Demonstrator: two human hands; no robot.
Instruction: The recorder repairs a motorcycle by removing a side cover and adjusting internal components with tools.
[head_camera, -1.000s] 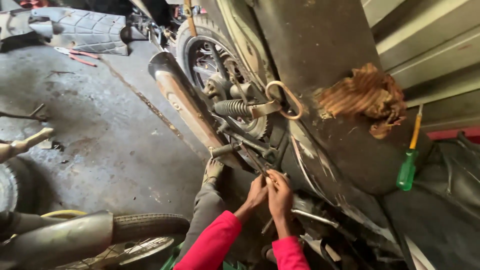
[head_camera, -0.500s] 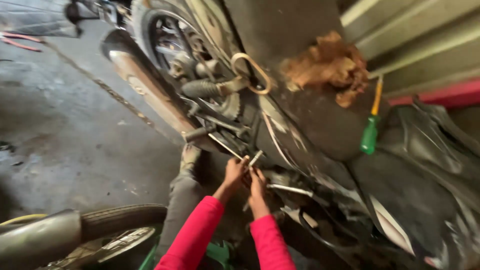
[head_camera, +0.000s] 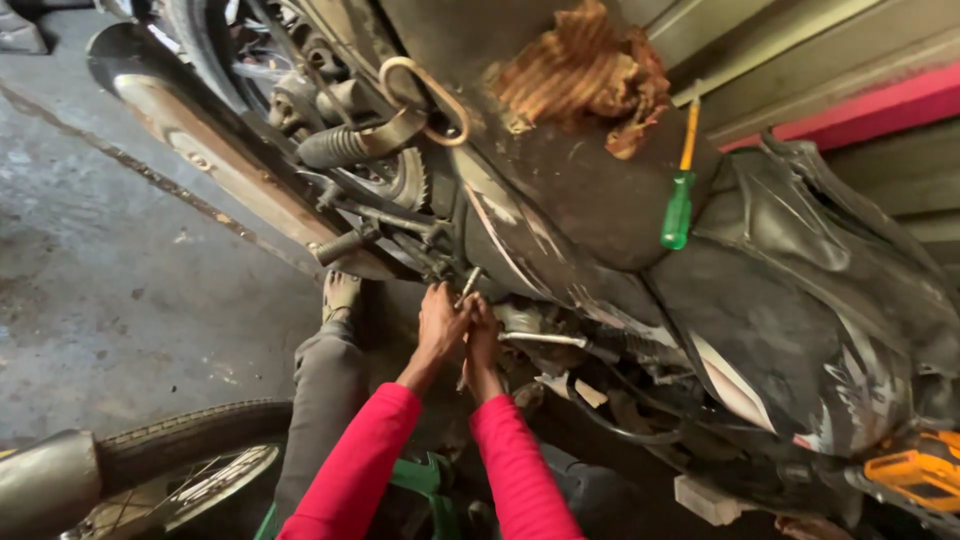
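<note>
Slim metal wrench, upright beside the motorcycle, gripped by both hands' closed fingers.

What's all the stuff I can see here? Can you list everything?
motorcycle: one, black, fills the middle and right
exhaust pipe: one, rusty brown, upper left
rag: one, orange-brown, on the seat
screwdriver: one, green and yellow handle, on the seat
metal tool: one, silver, at the hands
spare wheel: one, black tyre, lower left
floor: grey concrete, left
left hand: on the metal tool, red sleeve
right hand: beside it at the frame, red sleeve
</note>
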